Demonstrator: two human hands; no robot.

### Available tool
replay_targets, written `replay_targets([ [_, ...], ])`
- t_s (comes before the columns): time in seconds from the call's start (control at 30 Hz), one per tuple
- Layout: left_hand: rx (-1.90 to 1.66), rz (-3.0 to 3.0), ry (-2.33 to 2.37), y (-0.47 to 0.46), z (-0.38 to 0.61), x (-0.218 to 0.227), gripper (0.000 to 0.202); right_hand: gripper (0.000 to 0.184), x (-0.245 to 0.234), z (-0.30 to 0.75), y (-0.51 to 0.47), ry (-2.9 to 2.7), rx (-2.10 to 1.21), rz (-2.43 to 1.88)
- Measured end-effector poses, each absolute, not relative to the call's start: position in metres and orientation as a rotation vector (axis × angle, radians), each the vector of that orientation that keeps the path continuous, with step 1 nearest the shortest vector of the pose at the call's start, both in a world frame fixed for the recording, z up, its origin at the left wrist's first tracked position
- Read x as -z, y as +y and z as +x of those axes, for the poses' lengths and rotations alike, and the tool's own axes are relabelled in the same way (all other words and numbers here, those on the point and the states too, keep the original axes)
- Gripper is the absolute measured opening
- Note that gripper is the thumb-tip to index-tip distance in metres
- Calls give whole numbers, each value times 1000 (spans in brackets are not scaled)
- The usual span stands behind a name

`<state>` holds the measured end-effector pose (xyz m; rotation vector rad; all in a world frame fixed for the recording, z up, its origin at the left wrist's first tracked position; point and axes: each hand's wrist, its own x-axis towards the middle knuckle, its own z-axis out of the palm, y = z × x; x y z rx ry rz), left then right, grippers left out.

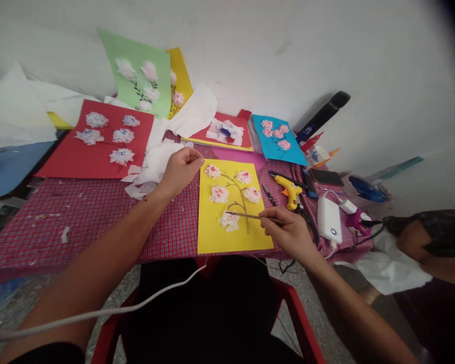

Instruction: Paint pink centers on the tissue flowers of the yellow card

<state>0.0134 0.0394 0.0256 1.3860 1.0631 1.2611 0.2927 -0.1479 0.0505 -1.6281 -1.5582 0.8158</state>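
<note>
Red checked tablecloth [60,237] under my reaching arms.
My right hand [286,232] pinches a thin brown stick [246,216] over the yellow paper sheet [216,232]; my left hand [180,169] curls loosely just beside it.

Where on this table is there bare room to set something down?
Bare checked tablecloth shows left of the yellow card, below the red card and left of the left hand. The right side is crowded: the glue gun, power bank and phone sit close together.
</note>
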Motion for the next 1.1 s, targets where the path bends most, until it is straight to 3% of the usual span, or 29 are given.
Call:
replay_targets([
  [0.63,-1277,1389,1058,41,12,-24,8,12,-71,290,-147,-1570,-680,-1643],
  [1.1,-1249,1384,1080,40,14,-23,10,17,-45,300,-174,-1353,-769,-1684],
])
